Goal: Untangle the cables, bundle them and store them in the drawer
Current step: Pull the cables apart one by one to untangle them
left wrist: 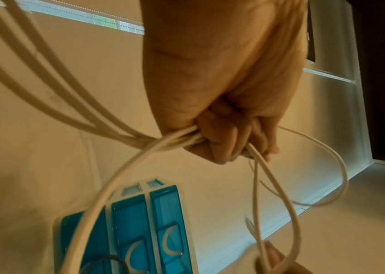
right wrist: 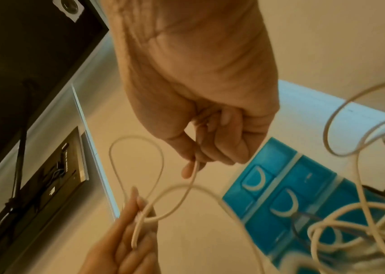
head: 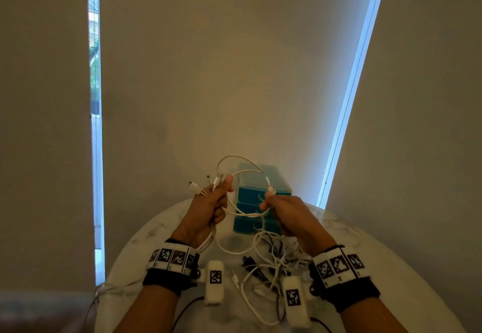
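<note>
Both hands are raised over a round marble table. My left hand grips a bunch of white cables in its fist, and their plug ends stick out above the thumb. My right hand pinches one white cable just below its plug. A loop of that cable arches between the hands. A tangle of white and dark cables lies on the table under my right wrist. Behind the hands stands the blue drawer unit, with all drawers pushed in.
Closed blinds fill the wall behind the table, with bright window gaps at left and right. A thin black cord runs near the table's front edge. A dark screen on a mount shows in the right wrist view.
</note>
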Motion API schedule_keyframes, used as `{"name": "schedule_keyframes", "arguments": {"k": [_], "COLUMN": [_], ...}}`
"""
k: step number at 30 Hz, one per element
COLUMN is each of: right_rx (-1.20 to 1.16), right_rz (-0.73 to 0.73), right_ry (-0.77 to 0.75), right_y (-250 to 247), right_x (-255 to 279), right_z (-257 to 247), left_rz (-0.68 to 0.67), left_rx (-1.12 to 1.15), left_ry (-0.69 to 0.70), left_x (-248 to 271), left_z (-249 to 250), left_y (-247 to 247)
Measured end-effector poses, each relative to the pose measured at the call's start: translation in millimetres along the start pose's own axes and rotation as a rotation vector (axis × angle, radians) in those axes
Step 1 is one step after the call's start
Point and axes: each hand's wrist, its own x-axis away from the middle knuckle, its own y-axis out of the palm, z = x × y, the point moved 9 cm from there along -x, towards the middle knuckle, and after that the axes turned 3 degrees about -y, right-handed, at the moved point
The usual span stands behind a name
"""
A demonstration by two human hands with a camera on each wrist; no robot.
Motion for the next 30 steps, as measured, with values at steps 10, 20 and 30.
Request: {"name": "schedule_keyframes", "arguments": {"k": [10, 20, 30], "right_rx": [-0.915, -1.282, -0.373], "right_rz": [0.905, 0.897, -0.347], "right_ry": [-0.336, -0.351, -0.143], "right_y": [-155, -85, 118], "right_x": [24, -33, -29], "right_z": [7, -27, -75], "left_rz": [0.185, 0.281, 0.560], "left_rx": [-0.297, -0.308, -0.484], "left_ry": [0.209, 0.387, 0.487], "left_x": [8, 56, 78], "left_z": [65, 162, 183], "left_y": [-74, -119, -123]}}
